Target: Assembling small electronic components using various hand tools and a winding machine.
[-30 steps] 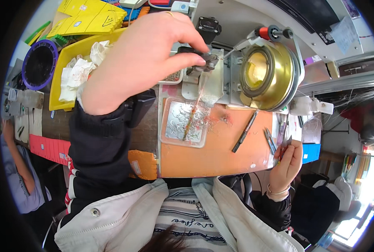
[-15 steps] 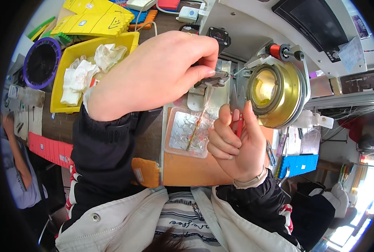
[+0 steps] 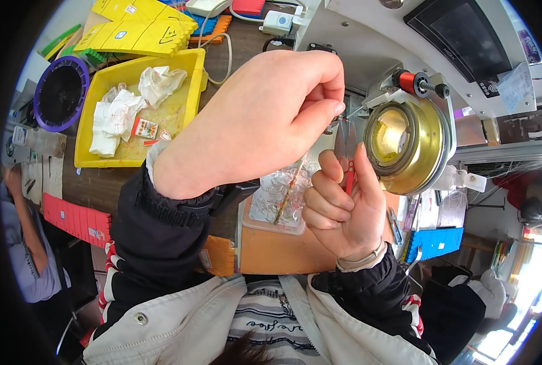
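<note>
My left hand reaches across to the machine, thumb and forefinger pinched together; whatever lies between them is too small to make out. Just below that pinch, my right hand grips small red-handled scissors, blades upward and slightly apart. The blade tips are close to my left fingertips. Right beside them is a machine with a round gold-coloured drum and a red spool. Under my hands sits a clear shallow tray of loose thin strands, with a slender beaded strand running over it.
At the left stands a yellow bin holding crumpled white cloths. A purple-rimmed round container is farther left, near another person's arm. A blue ridged board lies at the right, and a dark screen tops the machine.
My left hand has shifted right and its pinch now sits over the scissor tips. The dark clamp part it was at is now mostly hidden behind it. My right hand has barely moved.
</note>
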`<act>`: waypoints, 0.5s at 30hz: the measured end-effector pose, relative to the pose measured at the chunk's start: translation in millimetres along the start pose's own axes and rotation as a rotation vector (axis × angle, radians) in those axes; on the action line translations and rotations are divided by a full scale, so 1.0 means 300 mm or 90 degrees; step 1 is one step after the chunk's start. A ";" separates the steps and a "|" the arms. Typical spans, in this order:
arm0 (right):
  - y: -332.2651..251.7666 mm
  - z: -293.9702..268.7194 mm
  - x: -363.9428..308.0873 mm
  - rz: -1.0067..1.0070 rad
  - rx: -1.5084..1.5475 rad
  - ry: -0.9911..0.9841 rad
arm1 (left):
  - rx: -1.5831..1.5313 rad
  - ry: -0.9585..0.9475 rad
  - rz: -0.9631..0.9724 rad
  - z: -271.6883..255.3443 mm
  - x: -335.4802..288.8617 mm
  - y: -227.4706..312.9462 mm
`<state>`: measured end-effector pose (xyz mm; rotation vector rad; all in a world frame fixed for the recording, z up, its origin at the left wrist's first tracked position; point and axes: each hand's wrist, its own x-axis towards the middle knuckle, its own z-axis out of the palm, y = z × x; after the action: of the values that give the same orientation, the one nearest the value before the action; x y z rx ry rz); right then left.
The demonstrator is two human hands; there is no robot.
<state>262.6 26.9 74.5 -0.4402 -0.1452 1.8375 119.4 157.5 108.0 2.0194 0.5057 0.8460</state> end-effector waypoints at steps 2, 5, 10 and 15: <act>-0.004 0.001 0.001 0.000 0.002 0.006 | 0.003 -0.010 -0.014 -0.003 0.006 0.010; -0.006 0.001 0.004 -0.004 0.000 0.019 | -0.012 -0.023 -0.022 0.000 0.005 0.011; 0.006 0.003 0.007 -0.008 0.028 0.034 | -0.030 -0.034 -0.011 0.000 0.000 0.017; 0.012 0.004 0.009 -0.009 0.042 0.049 | -0.030 -0.046 -0.013 -0.006 -0.007 0.021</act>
<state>258.1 28.4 73.8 -0.4620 -0.0347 1.8038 116.8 153.8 113.3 1.9896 0.4615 0.7634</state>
